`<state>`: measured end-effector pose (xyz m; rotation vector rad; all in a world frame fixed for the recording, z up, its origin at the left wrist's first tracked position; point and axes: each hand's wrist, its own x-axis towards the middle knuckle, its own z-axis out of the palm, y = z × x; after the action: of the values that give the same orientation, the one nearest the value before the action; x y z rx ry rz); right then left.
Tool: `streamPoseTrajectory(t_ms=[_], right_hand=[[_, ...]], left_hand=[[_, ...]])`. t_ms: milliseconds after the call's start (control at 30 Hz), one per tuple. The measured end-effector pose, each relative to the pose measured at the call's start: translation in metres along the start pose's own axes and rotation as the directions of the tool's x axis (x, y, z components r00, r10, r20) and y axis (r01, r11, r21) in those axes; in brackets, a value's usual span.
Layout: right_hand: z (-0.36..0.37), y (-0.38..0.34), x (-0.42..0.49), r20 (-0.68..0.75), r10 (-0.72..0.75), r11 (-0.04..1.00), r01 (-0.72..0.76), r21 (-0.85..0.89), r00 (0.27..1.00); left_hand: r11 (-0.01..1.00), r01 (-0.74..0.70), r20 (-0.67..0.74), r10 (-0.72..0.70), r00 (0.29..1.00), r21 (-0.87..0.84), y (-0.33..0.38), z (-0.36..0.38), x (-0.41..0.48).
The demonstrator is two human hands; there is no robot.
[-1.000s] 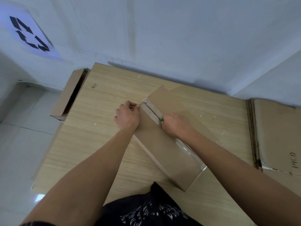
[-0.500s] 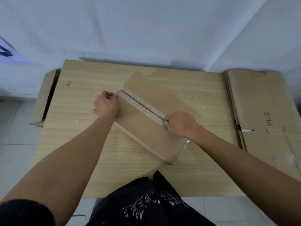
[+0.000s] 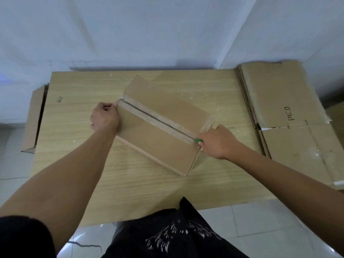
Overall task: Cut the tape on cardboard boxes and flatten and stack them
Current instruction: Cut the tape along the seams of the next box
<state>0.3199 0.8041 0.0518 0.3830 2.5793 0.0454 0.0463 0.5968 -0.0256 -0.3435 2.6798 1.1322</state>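
Right hand (image 3: 217, 141) farther along box (image 3: 158, 146) seam — cutter (image 3: 199, 140) in fingers (image 3: 205, 144)

I've got a light wood-grain rectangular table (image 3: 83, 164) in view. One long brown cardboard box (image 3: 158, 146) lies on it at a slant between the two hands, with a dark gap running along its top seam. The left hand (image 3: 104, 118) grips the box's far end. The right hand (image 3: 216, 141), curled round a green-handled cutter (image 3: 199, 140), is at the near end, where clear tape (image 3: 200, 157) flaps loose. There's a small dark mark (image 3: 59, 99) on the wood out past the left hand. Right of the right hand, a stack of flattened brown cardboard (image 3: 279, 94) meets the table edge; I can't tell what carries it.
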Motion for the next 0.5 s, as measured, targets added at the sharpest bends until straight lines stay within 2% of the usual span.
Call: streamPoseTrajectory(t_ms=[100,367,433,500], right_hand=[[0.01,0.015,-0.02,-0.022,-0.006,1.0,0.007,0.021,1.0],[0.033,0.026,-0.048,-0.084,0.089,0.993,-0.082,0.087,0.992],[0.044,0.031,-0.058,-0.136,0.118,0.989,-0.104,0.106,0.984],[0.057,0.034,-0.068,-0.138,0.164,0.98,-0.146,0.136,0.977]], left_hand=[[1.0,-0.013,-0.011,0.013,1.0,0.006,0.0,0.001,0.0],[0.998,-0.024,-0.003,0.025,1.0,0.056,0.004,0.0,-0.003],[0.984,-0.058,-0.02,0.063,0.998,0.167,0.007,0.0,-0.008],[0.923,-0.155,-0.048,0.183,0.982,0.353,0.013,0.004,-0.019]])
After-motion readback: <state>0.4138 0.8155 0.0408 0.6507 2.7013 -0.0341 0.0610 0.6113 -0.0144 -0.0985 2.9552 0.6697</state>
